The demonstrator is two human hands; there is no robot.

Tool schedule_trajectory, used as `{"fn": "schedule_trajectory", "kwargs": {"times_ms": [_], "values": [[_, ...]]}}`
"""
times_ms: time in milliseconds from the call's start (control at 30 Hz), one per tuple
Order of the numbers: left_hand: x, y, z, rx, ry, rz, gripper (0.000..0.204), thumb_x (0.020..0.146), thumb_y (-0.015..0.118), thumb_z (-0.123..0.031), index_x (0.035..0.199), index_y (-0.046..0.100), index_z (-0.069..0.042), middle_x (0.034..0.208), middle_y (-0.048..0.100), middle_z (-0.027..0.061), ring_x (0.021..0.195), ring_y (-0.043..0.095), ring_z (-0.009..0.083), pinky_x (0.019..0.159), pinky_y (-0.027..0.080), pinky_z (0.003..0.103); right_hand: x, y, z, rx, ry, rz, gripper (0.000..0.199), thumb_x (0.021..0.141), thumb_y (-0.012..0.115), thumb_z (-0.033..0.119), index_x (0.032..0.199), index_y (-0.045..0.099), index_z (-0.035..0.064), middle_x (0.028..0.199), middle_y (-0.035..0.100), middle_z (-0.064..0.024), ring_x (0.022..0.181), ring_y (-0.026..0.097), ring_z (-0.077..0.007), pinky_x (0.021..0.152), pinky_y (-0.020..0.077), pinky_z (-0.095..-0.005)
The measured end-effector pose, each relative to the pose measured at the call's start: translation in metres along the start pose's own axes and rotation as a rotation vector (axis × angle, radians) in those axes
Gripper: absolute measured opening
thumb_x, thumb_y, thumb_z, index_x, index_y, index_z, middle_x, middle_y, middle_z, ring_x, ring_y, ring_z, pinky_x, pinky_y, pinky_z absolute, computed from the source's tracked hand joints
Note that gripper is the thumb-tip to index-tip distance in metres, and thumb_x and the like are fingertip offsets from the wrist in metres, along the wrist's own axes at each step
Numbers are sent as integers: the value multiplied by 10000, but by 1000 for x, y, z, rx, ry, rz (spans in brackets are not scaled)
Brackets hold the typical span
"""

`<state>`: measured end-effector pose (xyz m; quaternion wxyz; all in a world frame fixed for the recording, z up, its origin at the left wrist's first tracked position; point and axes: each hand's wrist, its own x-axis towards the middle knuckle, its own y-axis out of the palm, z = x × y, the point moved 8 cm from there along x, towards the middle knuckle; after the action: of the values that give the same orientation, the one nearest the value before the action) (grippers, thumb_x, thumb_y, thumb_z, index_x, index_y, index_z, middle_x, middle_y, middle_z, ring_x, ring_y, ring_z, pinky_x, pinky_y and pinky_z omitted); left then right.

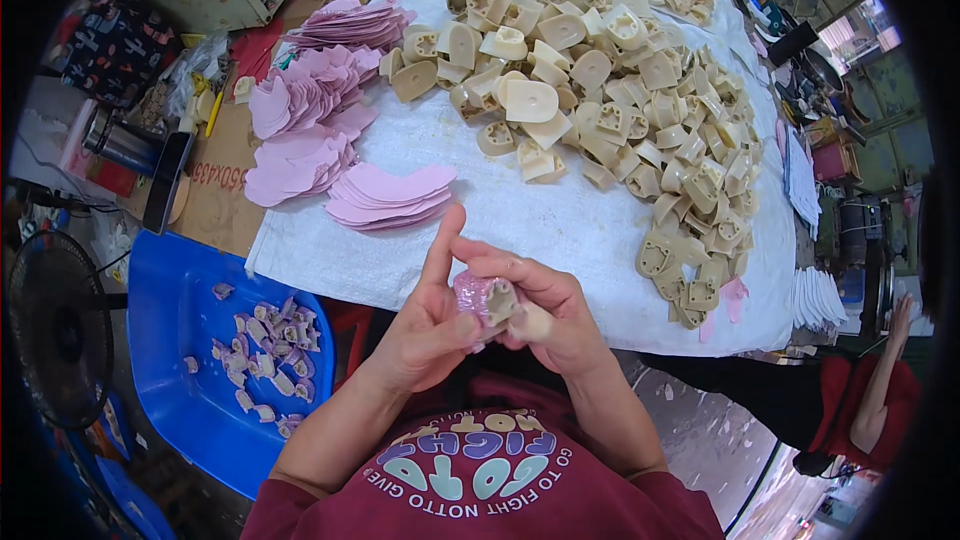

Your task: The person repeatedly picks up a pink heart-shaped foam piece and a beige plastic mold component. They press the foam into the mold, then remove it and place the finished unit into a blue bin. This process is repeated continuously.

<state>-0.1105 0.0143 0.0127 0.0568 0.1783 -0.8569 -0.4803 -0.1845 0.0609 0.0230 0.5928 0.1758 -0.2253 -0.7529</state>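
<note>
Close in front of my body, both hands hold one small shoe heel [484, 298] with a shiny pink covering around its side. Its beige hollowed end faces right. My left hand [425, 332] grips it from the left, thumb low against it and index finger stretched upward. From the right, my right hand [560, 312] presses on it with curled fingers; the thumb wears a pale cover. Just beyond lie stacks of pink cut pieces [392, 196]. A large heap of bare beige heels [610, 105] spreads over the white sheet [400, 265] on the table.
At lower left, a blue basin [185, 430] holds several pink-covered heels [265, 360]. Beside it stands a black fan [60, 330]. A phone [168, 182] is propped at the table's left edge. Another person's arm [885, 380] shows at far right.
</note>
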Motion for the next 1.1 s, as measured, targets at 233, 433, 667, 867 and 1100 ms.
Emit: {"fn": "schedule_trajectory", "kwargs": {"times_ms": [233, 433, 667, 867, 1100], "values": [[2, -5, -5, 226, 4, -8, 1067, 824, 701, -40, 1536, -67, -245, 1221, 537, 82, 1055, 552, 172, 881, 452, 322, 0, -11, -15, 41, -6, -9, 408, 900, 621, 103, 1290, 551, 6, 1435, 448, -137, 1278, 472, -207, 1055, 383, -342], [7, 4, -30, 1086, 301, 155, 963, 759, 664, 44, 1528, 106, -108, 1150, 578, 118, 1037, 559, 238, 869, 449, 364, -6, -27, -17, 0, 91, -165, 400, 921, 608, 133, 1291, 549, -8, 1387, 493, -153, 1230, 521, -222, 1008, 445, -363], [7, 29, -36, 1781, 431, 262, 867, 616, 739, 13, 1406, 384, -36, 1054, 598, 128, 917, 560, 314, 797, 438, 401, -20, -58, -29, -49, 357, -333, 278, 909, 632, 139, 1136, 650, -20, 1015, 682, -113, 867, 670, -181, 764, 566, -312], [4, 24, -38, 1831, 351, 228, 604, 608, 770, -72, 1172, 558, -25, 911, 575, 110, 850, 561, 302, 740, 437, 395, -20, -53, -17, -217, 253, -270, 190, 882, 658, 80, 1033, 678, -33, 943, 694, -87, 816, 646, -118, 727, 548, -263], [10, 37, -39, 1898, 403, 148, 527, 589, 784, -98, 1071, 582, -35, 845, 580, 105, 768, 577, 299, 673, 443, 400, -14, -46, 7, -449, 123, -271, 166, 890, 644, 60, 1023, 677, -35, 959, 695, -80, 821, 631, -96, 753, 526, -252]]}}
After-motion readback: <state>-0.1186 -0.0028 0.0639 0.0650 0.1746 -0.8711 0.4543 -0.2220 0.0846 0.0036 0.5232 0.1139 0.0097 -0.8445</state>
